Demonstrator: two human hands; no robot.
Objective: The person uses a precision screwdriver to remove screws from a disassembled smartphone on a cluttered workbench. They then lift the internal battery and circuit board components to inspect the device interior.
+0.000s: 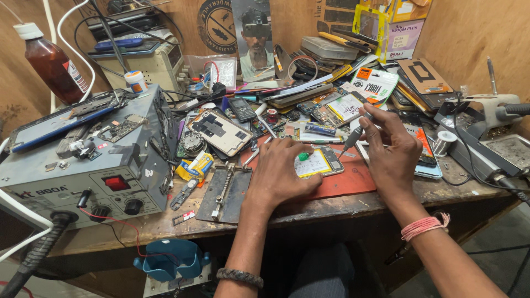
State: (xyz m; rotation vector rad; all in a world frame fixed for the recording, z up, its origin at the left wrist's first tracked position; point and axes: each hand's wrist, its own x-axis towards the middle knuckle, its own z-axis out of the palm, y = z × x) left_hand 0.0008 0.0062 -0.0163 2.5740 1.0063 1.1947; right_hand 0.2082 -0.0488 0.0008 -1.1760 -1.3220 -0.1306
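Head view: our left hand (281, 174) presses flat on the opened phone (319, 162) while our right hand (389, 146) pinches a screwdriver (353, 135), mid-unscrewing we judge, so the tip next needs careful seating.

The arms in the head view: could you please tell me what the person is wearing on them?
Both forearms are bare, with no sleeves or gloves. The left hand has a dark braided band at its wrist. The right hand has a pink band of wound threads with loose ends at its wrist.
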